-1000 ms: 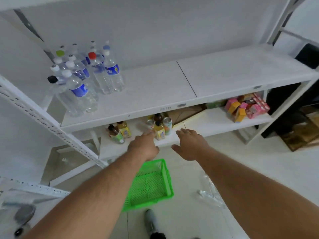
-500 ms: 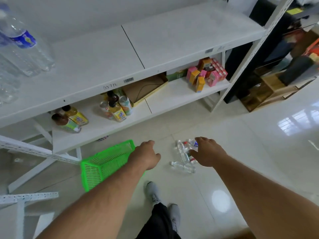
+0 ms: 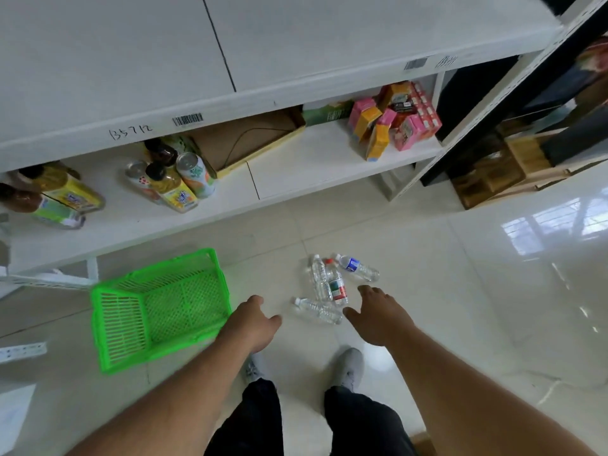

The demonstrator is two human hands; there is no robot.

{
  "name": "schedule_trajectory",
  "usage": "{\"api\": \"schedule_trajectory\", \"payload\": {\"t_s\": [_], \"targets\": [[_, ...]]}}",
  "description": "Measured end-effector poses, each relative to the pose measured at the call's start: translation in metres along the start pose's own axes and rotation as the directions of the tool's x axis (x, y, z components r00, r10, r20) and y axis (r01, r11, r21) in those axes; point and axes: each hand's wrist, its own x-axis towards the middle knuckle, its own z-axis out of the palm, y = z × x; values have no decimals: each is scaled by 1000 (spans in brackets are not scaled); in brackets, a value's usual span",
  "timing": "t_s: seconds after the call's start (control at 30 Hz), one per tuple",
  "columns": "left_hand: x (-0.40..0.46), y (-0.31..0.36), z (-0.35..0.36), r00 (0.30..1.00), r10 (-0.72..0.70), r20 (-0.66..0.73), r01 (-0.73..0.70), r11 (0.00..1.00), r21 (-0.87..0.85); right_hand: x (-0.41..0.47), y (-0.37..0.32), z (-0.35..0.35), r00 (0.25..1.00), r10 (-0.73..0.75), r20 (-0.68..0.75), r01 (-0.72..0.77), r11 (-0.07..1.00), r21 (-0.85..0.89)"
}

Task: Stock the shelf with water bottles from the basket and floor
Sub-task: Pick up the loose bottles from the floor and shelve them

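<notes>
Several clear water bottles lie on the tiled floor: a blue-labelled one [image 3: 358,267], a red-capped one [image 3: 336,286], a plain one [image 3: 319,280] and one lying crosswise [image 3: 318,311]. My right hand [image 3: 379,315] hovers just right of them, fingers spread, holding nothing. My left hand [image 3: 254,324] hangs to their left, fingers loosely curled, empty. A green plastic basket [image 3: 116,324] sits on the floor at the left with nothing visible inside. The white upper shelf [image 3: 131,70] fills the top of the view.
The lower shelf [image 3: 312,159] holds drink bottles and cans [image 3: 179,179], a flat cardboard tray [image 3: 250,139] and coloured cartons [image 3: 394,120]. A dark rack with wooden crates [image 3: 493,169] stands at the right. My grey shoes [image 3: 350,366] stand just behind the bottles.
The view has dropped from the upper shelf to the floor. Both hands have lowered toward the bottles on the floor, and the right hand's fingers have spread.
</notes>
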Motion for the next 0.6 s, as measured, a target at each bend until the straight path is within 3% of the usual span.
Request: {"api": "schedule_trajectory", "payload": {"t_s": [0.37, 0.6], "targets": [[98, 4, 127, 947, -321, 2, 314, 925, -214, 185, 74, 45, 990, -17, 139, 12, 999, 39], [222, -8, 254, 894, -441, 78, 439, 829, -346, 323, 101, 142, 985, -18, 174, 2, 996, 93]]}}
